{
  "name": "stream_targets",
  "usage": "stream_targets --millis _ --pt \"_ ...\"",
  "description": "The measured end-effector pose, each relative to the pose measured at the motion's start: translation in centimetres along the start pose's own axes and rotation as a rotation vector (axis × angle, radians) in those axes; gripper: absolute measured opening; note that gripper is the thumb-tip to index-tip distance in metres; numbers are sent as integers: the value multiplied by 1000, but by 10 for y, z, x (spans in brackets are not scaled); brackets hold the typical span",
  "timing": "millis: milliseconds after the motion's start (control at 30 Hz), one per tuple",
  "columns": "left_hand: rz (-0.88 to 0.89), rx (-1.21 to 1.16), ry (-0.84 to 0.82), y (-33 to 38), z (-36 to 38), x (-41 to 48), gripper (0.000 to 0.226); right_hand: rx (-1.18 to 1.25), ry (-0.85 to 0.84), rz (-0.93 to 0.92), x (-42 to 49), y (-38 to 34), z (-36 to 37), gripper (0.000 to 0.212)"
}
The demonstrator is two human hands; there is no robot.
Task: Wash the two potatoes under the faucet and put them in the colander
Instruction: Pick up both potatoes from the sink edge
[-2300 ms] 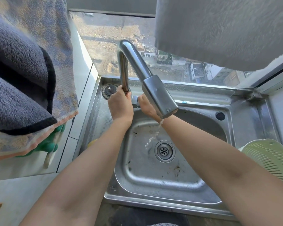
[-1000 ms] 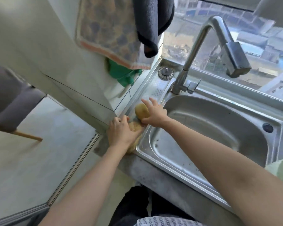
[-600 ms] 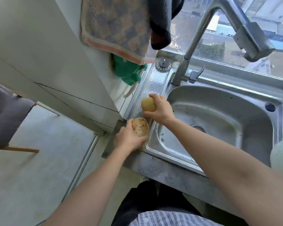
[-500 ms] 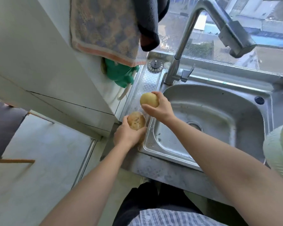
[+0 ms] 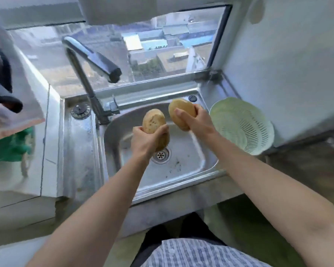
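Both hands up over the steel sink (image 5: 181, 182), mid-frame: left hand (image 5: 146, 139) wrapped around a speckled potato (image 5: 153, 122), right hand (image 5: 198, 120) gripping a smoother potato (image 5: 181, 110). Pale green colander (image 5: 243, 128) sits right of the sink.

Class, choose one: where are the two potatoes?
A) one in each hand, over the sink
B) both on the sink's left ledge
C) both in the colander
A: the left hand grips one potato and the right hand grips the other potato, both over the sink; the colander holds none.
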State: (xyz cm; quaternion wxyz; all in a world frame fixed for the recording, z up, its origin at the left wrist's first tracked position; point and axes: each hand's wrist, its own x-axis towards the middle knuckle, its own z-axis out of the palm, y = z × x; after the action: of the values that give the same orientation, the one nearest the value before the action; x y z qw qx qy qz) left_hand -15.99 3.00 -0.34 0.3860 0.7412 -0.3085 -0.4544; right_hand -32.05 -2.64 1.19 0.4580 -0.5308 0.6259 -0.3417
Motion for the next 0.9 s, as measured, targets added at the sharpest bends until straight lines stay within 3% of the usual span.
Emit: stream_targets --millis 133,300,400,533,633,900 --pt "92 2 -164 37 70 -3 78 -131 118 58 9 25 -87 69" --pt "117 116 -245 73 145 -7 76 -389 54 224 23 68 -154 77" --pt "173 340 -232 82 178 -6 73 -544 -61 269 32 88 -163 74" --pt "366 746 -141 91 200 -11 71 -712 -140 251 40 103 -165 88" --pt "440 832 -90 97 209 -13 72 -758 -181 218 42 107 -168 93" --pt "541 989 -168 91 245 -21 76 -936 -186 174 43 110 -174 75"
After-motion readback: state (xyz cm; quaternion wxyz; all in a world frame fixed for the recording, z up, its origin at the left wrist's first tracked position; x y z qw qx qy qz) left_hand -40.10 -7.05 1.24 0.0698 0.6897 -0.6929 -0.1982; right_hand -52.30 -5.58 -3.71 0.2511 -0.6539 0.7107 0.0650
